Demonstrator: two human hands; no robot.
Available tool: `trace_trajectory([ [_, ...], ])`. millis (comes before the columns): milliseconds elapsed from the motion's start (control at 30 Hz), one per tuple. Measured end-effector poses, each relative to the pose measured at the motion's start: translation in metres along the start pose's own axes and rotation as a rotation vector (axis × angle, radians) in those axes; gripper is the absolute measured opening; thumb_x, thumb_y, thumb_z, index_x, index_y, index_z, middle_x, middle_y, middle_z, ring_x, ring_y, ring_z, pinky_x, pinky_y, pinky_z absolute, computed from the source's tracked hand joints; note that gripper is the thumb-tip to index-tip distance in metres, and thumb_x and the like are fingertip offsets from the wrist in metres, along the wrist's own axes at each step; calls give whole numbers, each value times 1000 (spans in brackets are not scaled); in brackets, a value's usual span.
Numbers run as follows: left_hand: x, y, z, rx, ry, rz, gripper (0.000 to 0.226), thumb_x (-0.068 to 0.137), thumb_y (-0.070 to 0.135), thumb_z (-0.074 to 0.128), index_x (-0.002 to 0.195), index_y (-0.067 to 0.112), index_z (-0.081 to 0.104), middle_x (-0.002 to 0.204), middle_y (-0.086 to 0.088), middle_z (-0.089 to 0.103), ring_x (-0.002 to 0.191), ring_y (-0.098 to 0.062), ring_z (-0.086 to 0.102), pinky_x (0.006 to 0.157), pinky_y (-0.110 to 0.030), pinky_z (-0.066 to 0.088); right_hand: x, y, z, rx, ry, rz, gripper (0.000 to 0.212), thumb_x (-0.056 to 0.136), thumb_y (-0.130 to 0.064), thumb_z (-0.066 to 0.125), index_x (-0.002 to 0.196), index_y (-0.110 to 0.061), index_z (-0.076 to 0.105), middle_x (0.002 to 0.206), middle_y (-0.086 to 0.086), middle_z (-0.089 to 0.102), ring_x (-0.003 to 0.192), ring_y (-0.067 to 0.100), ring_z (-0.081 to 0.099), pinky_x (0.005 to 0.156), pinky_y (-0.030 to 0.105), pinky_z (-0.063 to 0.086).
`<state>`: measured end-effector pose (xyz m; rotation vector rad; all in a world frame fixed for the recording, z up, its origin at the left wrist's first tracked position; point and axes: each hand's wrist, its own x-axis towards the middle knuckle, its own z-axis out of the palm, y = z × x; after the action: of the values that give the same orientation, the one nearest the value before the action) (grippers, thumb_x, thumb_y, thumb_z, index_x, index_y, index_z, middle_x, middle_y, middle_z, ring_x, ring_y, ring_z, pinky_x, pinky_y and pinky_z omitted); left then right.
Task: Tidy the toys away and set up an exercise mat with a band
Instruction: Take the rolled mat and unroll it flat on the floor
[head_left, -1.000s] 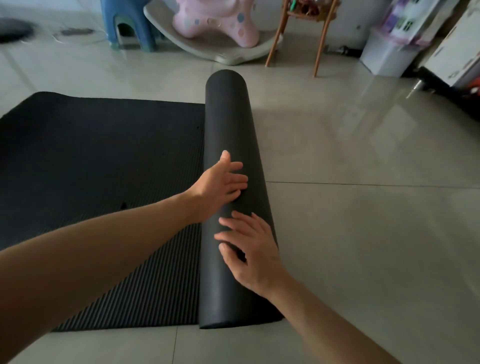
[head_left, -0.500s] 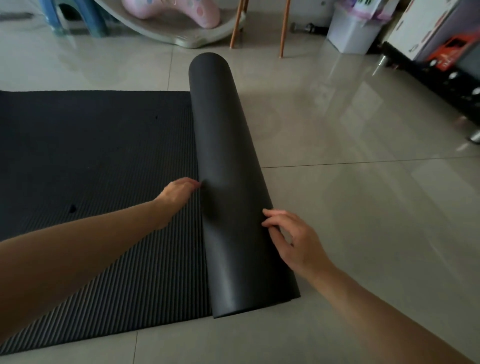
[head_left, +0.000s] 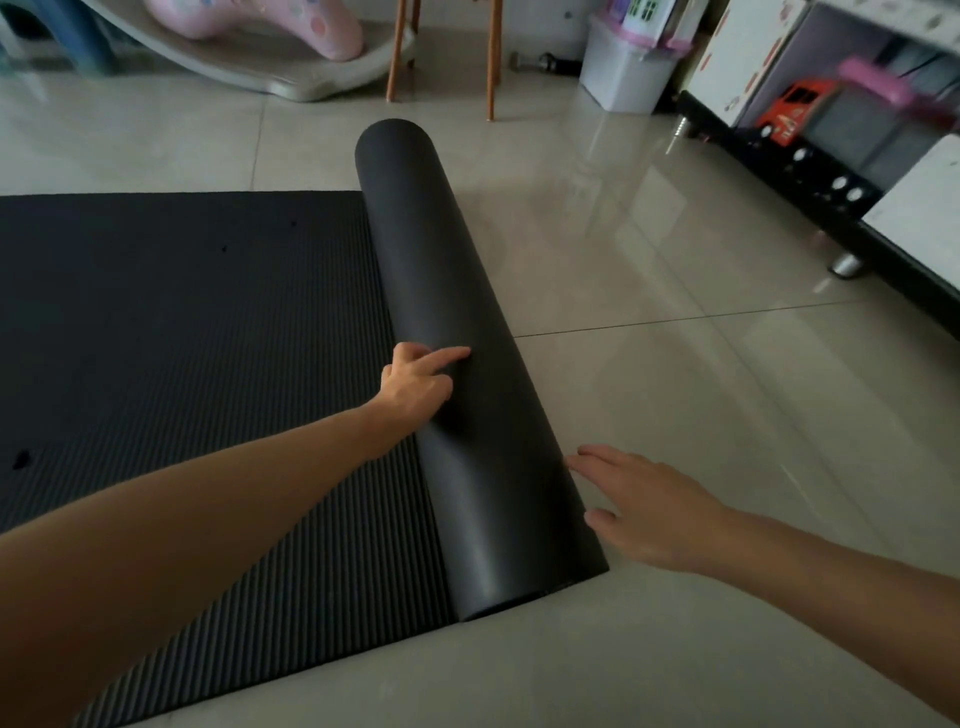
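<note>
Home living or play room: glossy tiled floor (head_left: 675, 415), pink rocking toy (head_left: 270, 23), red toy truck (head_left: 795, 111), white storage bin (head_left: 623, 78), wooden chair legs (head_left: 397, 52).

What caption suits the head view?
Left hand presses the rolled part of the black mat on the tile floor; right hand open beside it.

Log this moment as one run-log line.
step: unrolling mat | left hand: fingers on roll | right hand: open beside roll, over floor | mat: part flat
</note>
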<state>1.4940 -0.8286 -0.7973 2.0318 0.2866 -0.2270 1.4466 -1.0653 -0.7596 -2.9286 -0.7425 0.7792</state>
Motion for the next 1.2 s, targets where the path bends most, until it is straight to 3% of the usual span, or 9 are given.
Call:
trace_trajectory([
  [100,1,14,15,20,-105,79,54,82,-4,44,126,25,55,141,1,28,134,-21,23,114,-37,24,-6,4,-1,206,95,69,62,94,-41,45,147,-29,16,156,-9,11,141,14,19,112,33,22],
  [200,-6,23,28,-159,-255,132,63,79,-9,44,132,26,48,151,4,25,142,-15,15,109,-22,15,7,-8,13,446,198,170,85,81,-57,54,148,-31,8,156,-8,4,143,16,12,116,44,18],
  [300,-18,18,43,-357,-227,159,76,79,-13,45,142,26,29,148,3,31,132,-6,29,92,-5,32,21,-14,35,520,265,237,109,67,-67,61,147,-33,-5,156,-6,-4,144,19,8,113,50,21],
  [467,-52,-45,67,321,-245,464,89,83,16,61,146,29,0,156,4,-3,144,-14,-1,115,-31,11,28,22,38,613,193,301,110,71,-57,66,149,-24,-5,157,3,4,143,22,17,114,39,21],
  [567,-72,-81,77,739,-330,271,91,83,57,51,142,39,-17,156,2,-15,141,-21,-22,109,-52,-15,33,40,29,668,172,360,93,81,-47,58,149,-16,3,157,4,12,141,20,21,110,32,22],
  [633,-83,-95,80,929,-405,177,97,78,69,46,144,35,-16,154,-5,-25,138,-29,-30,104,-59,-18,32,42,31,671,234,393,83,86,-41,51,149,-17,4,157,5,12,141,22,22,110,33,21],
  [867,-96,-111,76,1241,-449,264,84,91,52,37,143,23,-22,150,-20,-28,138,-44,-19,109,-65,8,34,37,32,739,119,373,124,61,-66,69,142,-40,-20,156,2,8,141,22,21,110,38,24],
  [1067,-93,-99,68,1225,-482,269,81,90,13,43,145,19,-15,152,-25,-16,141,-46,1,89,-50,44,37,23,35,600,225,355,116,65,-53,73,142,-47,-14,145,10,28,127,29,42,93,34,36],
  [1200,-101,-108,57,1190,-468,232,82,89,9,44,146,21,-13,153,-23,-13,141,-43,4,87,-47,45,37,12,37,624,250,313,112,67,-50,74,143,-48,-9,143,10,33,125,28,43,91,33,35],
])
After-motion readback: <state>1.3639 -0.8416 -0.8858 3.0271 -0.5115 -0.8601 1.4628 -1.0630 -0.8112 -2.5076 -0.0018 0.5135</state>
